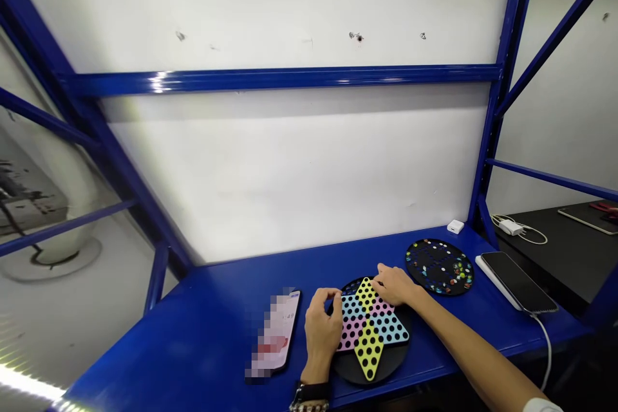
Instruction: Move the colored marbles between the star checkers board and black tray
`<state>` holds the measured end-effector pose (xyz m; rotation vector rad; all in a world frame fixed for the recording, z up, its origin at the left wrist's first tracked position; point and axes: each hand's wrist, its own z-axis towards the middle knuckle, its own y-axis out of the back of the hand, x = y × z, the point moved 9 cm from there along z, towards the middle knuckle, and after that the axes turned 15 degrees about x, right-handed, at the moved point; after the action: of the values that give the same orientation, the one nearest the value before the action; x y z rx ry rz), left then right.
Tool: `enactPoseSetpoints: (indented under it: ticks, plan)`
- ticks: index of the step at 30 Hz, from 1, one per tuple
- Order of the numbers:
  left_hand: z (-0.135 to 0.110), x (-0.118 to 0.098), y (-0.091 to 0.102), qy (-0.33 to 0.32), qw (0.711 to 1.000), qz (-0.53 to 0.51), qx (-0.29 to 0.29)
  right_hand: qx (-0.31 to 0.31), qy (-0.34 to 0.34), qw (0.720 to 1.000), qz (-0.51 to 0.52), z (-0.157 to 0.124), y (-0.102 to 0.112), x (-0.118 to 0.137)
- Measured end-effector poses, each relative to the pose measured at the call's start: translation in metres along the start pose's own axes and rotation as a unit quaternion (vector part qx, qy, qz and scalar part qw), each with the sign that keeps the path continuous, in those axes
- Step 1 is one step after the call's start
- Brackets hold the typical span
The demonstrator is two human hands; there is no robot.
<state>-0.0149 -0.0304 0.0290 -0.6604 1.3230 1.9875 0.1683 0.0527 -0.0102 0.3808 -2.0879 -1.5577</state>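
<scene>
Touching the star board (348, 370) with both hands, right grip (393, 286) flat and open, left grip (321, 328) curled, contents unclear; holes (367, 351) bare, marbles (456, 283) in tray (416, 270) beside board.

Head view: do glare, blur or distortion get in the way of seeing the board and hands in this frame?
Head view: glare streaks the blue crossbar and a bright flare sits at the lower left corner; wide-angle distortion makes the blue upright lean; the phone is pixelated; the Chinese checkers board, left hand and right hand remain sharp and free of glare.
</scene>
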Motion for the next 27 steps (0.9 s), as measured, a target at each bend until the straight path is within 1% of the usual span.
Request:
enactPoseSetpoints:
  ticks: [4, 9, 12, 16, 19, 25, 27]
  plan:
    - [0.000, 0.000, 0.001, -0.002, 1.000, 0.002, 0.000, -0.003, -0.013, 1.000, 0.004, 0.002, 0.002, -0.001]
    - [0.000, 0.000, 0.000, -0.002, 1.000, -0.004, 0.005, 0.012, -0.060, 0.998, -0.006, 0.006, 0.002, -0.006]
    - [-0.001, 0.000, 0.000, 0.001, 1.000, -0.006, 0.007, 0.011, -0.064, 0.998, -0.011, 0.008, 0.001, -0.007]
    - [-0.001, 0.000, 0.000, 0.004, 1.000, -0.005, 0.009, -0.027, -0.053, 0.998, 0.020, 0.005, 0.005, -0.011]
    - [-0.001, -0.001, 0.001, 0.005, 1.000, -0.006, 0.006, -0.067, -0.042, 0.994, 0.081, 0.001, 0.008, -0.016]
    - [-0.001, -0.003, 0.002, 0.002, 1.000, -0.008, 0.003, -0.120, -0.031, 0.974, 0.192, 0.002, 0.008, -0.029]
    - [-0.001, -0.002, 0.002, 0.003, 1.000, -0.009, 0.003, -0.153, -0.034, 0.962, 0.223, 0.000, 0.013, -0.039]
